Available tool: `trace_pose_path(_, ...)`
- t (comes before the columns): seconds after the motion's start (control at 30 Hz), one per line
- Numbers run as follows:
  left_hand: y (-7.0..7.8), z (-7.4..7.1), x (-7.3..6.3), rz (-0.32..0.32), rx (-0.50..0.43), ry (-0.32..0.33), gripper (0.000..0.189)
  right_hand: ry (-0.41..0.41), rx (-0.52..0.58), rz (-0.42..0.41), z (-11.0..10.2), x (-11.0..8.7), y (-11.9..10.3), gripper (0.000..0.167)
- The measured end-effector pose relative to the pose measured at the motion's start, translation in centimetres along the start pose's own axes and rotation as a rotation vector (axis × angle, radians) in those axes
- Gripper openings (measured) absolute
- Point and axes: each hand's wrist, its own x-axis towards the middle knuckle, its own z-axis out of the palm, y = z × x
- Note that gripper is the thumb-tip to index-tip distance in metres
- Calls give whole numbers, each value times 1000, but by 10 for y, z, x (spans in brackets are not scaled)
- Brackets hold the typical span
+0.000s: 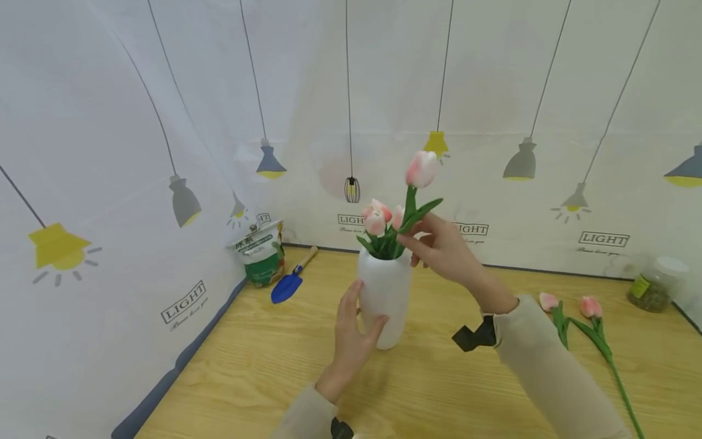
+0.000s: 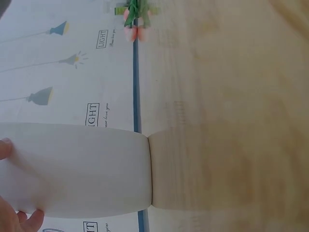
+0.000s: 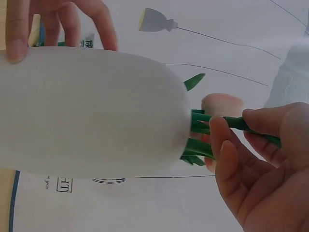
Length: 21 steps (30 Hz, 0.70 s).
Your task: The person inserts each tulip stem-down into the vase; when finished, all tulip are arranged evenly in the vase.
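A white vase (image 1: 384,292) stands upright on the wooden table, with several pink tulips (image 1: 375,221) in its mouth. My left hand (image 1: 353,335) holds the side of the vase, thumb at the front and fingers at its left; the left wrist view shows the fingertips on the smooth vase wall (image 2: 77,169). Above the rim, my right hand (image 1: 446,253) pinches a taller pink tulip (image 1: 421,169). The right wrist view has its green stem (image 3: 236,123) between thumb and fingers, reaching into the vase opening. The stem's lower end is hidden inside.
Two more tulips (image 1: 591,306) lie on the table at the right. Behind them is a clear jar (image 1: 655,289) with a white lid. At the back left, a blue hand trowel (image 1: 287,286) lies beside a green-and-white bag (image 1: 263,262). A lamp-printed curtain (image 1: 493,73) encloses the table.
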Motion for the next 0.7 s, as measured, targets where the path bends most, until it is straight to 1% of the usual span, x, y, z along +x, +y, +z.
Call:
trace_pose_path(0.1,-2,0,0,14,2,0,76,5,-17,52,7,-1,9,23)
trace_pose_path(0.27,-3,0,0,39,6,11,76,14,6,90,13,-3,19,23)
trace_pose_path(0.43,-4,1,-1,42,15,14,77,69,40,118,14,-3,20,23)
trace_pose_path(0.47,-4,1,-1,40,15,12,77,81,44,119,14,-3,19,23)
trace_pose_path(0.53,-3,1,-1,30,14,8,77,93,39,131,14,-4,11,22)
trace_pose_path(0.7,-2,-1,-1,17,13,3,76,87,33,130,17,-9,-9,16)
